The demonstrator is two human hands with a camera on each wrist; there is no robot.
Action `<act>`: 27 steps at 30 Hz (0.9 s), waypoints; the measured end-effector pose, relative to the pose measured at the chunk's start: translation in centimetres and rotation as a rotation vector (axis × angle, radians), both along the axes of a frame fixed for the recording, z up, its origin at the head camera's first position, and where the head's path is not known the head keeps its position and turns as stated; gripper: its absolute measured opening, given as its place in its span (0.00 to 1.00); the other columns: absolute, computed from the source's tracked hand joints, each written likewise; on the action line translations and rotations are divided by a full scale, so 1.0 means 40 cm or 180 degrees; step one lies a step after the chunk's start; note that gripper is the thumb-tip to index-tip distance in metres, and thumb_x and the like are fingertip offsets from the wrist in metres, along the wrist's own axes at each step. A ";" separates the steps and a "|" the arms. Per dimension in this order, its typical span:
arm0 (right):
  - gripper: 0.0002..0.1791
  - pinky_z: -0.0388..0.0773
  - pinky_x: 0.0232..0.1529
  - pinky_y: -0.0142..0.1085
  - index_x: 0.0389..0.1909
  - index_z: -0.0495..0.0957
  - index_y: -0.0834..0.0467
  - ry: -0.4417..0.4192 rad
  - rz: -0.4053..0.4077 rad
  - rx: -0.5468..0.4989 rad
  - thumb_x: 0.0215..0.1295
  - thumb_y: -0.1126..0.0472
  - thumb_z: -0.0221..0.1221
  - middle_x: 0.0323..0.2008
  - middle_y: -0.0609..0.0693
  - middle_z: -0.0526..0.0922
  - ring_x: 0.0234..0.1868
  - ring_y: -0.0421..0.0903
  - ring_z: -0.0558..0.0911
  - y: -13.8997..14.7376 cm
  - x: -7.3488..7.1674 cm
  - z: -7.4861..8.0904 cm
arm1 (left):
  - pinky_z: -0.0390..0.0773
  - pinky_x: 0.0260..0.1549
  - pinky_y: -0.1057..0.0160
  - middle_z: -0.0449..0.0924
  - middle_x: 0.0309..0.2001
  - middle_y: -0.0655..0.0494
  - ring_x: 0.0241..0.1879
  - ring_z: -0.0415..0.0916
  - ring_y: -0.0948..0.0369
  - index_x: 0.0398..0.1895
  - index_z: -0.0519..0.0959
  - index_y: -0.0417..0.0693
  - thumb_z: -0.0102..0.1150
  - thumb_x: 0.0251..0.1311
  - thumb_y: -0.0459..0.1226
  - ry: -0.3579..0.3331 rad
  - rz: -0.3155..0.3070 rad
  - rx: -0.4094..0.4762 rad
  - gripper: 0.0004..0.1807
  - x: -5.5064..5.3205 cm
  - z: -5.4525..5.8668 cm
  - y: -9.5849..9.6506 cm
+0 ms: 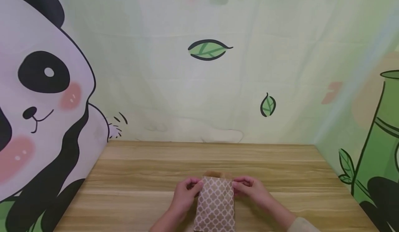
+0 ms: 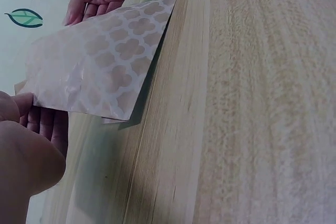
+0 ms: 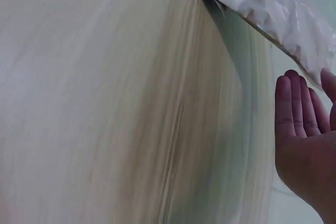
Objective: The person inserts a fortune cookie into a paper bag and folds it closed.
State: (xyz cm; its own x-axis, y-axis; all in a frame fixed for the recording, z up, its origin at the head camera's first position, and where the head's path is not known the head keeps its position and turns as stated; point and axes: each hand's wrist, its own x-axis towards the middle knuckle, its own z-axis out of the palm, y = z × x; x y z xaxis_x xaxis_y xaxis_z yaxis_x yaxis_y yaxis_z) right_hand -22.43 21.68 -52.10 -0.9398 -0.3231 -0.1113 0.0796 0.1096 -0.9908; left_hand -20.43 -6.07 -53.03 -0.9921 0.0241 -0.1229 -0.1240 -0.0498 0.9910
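A brown paper bag (image 1: 215,204) with a white lattice pattern is held up in front of me, tilted above the wooden table. My left hand (image 1: 184,196) pinches its upper left edge between thumb and fingers. On the opposite side, my right hand (image 1: 253,191) pinches the upper right edge. Plain brown paper (image 1: 214,173) shows behind the patterned face at the top. In the left wrist view, the bag's lower edge (image 2: 116,109) hangs just over the wood. The right wrist view shows its creased other face (image 3: 273,11); whatever is inside is hidden.
The wood-grain table (image 1: 140,176) reaches back to a pale green cloth backdrop (image 1: 149,69) printed with leaves. A printed panda (image 1: 40,121) covers the left side, and printed green bamboo (image 1: 380,138) is on the right.
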 end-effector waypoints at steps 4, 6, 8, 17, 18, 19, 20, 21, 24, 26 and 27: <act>0.17 0.89 0.51 0.40 0.55 0.78 0.74 0.0025 -0.0086 -0.0042 0.75 0.64 0.64 0.44 0.54 0.90 0.42 0.47 0.90 -0.006 0.000 0.007 | 0.86 0.46 0.62 0.83 0.42 0.51 0.41 0.79 0.60 0.48 0.83 0.35 0.66 0.72 0.35 -0.0009 -0.0006 -0.0005 0.10 0.002 0.002 0.003; 0.14 0.89 0.49 0.39 0.52 0.79 0.74 0.0033 -0.0129 -0.0109 0.75 0.66 0.64 0.42 0.52 0.90 0.40 0.45 0.89 -0.006 -0.001 0.007 | 0.86 0.46 0.63 0.83 0.42 0.52 0.41 0.79 0.60 0.48 0.83 0.35 0.66 0.72 0.35 -0.0002 0.0008 0.0003 0.10 0.003 0.000 0.003; 0.10 0.89 0.47 0.37 0.49 0.80 0.72 0.0044 -0.0168 -0.0156 0.75 0.68 0.63 0.40 0.50 0.89 0.39 0.44 0.89 -0.005 -0.001 0.006 | 0.86 0.46 0.64 0.83 0.42 0.52 0.42 0.79 0.61 0.47 0.83 0.35 0.66 0.72 0.35 0.0003 0.0019 0.0014 0.10 0.002 -0.002 0.002; 0.09 0.89 0.47 0.37 0.48 0.80 0.73 0.0024 -0.0188 -0.0234 0.73 0.71 0.63 0.38 0.50 0.88 0.38 0.44 0.88 -0.002 0.003 0.013 | 0.87 0.45 0.64 0.83 0.42 0.50 0.41 0.80 0.60 0.48 0.83 0.34 0.67 0.70 0.34 0.0115 -0.0067 -0.0150 0.11 -0.007 -0.004 -0.007; 0.10 0.89 0.47 0.37 0.49 0.79 0.74 0.0039 -0.0181 -0.0224 0.73 0.71 0.63 0.38 0.50 0.88 0.38 0.44 0.88 -0.001 0.005 0.015 | 0.87 0.45 0.63 0.84 0.43 0.50 0.41 0.81 0.60 0.48 0.82 0.33 0.67 0.70 0.34 0.0145 -0.0113 -0.0195 0.11 -0.010 -0.004 -0.010; 0.11 0.89 0.47 0.37 0.49 0.79 0.75 0.0056 -0.0174 -0.0202 0.73 0.71 0.63 0.38 0.50 0.88 0.38 0.44 0.88 -0.001 0.006 0.015 | 0.88 0.46 0.62 0.84 0.43 0.49 0.41 0.81 0.60 0.49 0.82 0.33 0.67 0.70 0.34 0.0171 -0.0162 -0.0219 0.12 -0.013 -0.003 -0.012; 0.12 0.89 0.47 0.37 0.50 0.78 0.76 0.0065 -0.0164 -0.0180 0.73 0.71 0.63 0.38 0.50 0.88 0.38 0.44 0.88 0.000 0.007 0.017 | 0.89 0.46 0.62 0.84 0.43 0.49 0.41 0.82 0.60 0.50 0.82 0.32 0.67 0.70 0.34 0.0186 -0.0212 -0.0243 0.13 -0.016 0.000 -0.015; 0.13 0.89 0.47 0.37 0.51 0.78 0.76 0.0074 -0.0156 -0.0155 0.73 0.70 0.63 0.38 0.51 0.88 0.38 0.44 0.88 0.000 0.008 0.019 | 0.89 0.46 0.61 0.84 0.44 0.48 0.41 0.83 0.60 0.50 0.81 0.31 0.67 0.70 0.34 0.0218 -0.0272 -0.0248 0.14 -0.020 0.002 -0.017; 0.15 0.89 0.47 0.37 0.51 0.77 0.77 0.0107 -0.0138 -0.0071 0.72 0.69 0.65 0.39 0.51 0.89 0.38 0.44 0.88 0.001 0.009 0.022 | 0.90 0.46 0.60 0.85 0.43 0.47 0.40 0.84 0.59 0.52 0.81 0.30 0.69 0.69 0.35 0.0279 -0.0441 -0.0236 0.16 -0.031 0.010 -0.025; 0.16 0.89 0.46 0.37 0.51 0.78 0.76 0.0127 -0.0125 -0.0033 0.72 0.68 0.65 0.39 0.52 0.89 0.37 0.44 0.88 0.001 0.009 0.023 | 0.90 0.45 0.60 0.85 0.41 0.48 0.39 0.84 0.59 0.51 0.81 0.30 0.70 0.69 0.35 0.0297 -0.0528 -0.0255 0.16 -0.036 0.016 -0.029; 0.15 0.89 0.46 0.37 0.51 0.78 0.76 0.0143 -0.0124 -0.0029 0.72 0.68 0.66 0.39 0.52 0.89 0.37 0.45 0.88 0.000 0.008 0.023 | 0.90 0.44 0.60 0.85 0.41 0.48 0.39 0.84 0.59 0.50 0.81 0.31 0.70 0.68 0.34 0.0322 -0.0561 -0.0283 0.15 -0.038 0.019 -0.031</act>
State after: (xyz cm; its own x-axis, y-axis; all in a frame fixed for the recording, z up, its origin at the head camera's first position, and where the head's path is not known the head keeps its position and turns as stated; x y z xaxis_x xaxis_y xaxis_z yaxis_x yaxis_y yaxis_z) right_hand -22.09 21.68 -51.19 -0.9556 -0.2871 -0.0659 0.0391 0.0981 -0.9944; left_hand -21.96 -7.31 -52.28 -0.9809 0.1918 -0.0322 -0.0226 0.0520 0.9984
